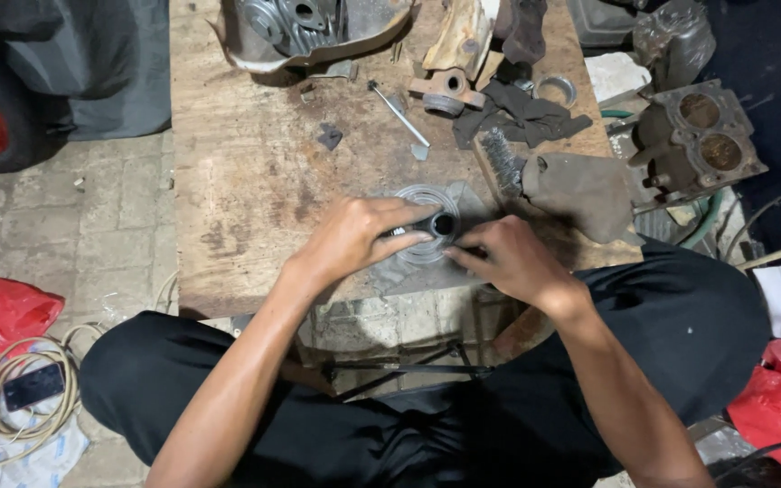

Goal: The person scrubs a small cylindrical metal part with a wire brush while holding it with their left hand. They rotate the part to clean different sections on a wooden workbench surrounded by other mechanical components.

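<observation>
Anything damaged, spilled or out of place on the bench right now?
Nothing looks spilled. The wooden table is stained and worn. Both hands, left hand and right hand, hold a round metal part. A wire brush lies loose beside dark rags.

A motor repair workshop: engine cylinder block (696, 137) beside stained wooden workbench (246, 172).

Both hands, left (354, 237) and right (510, 262), meet, fingers curled.
</observation>
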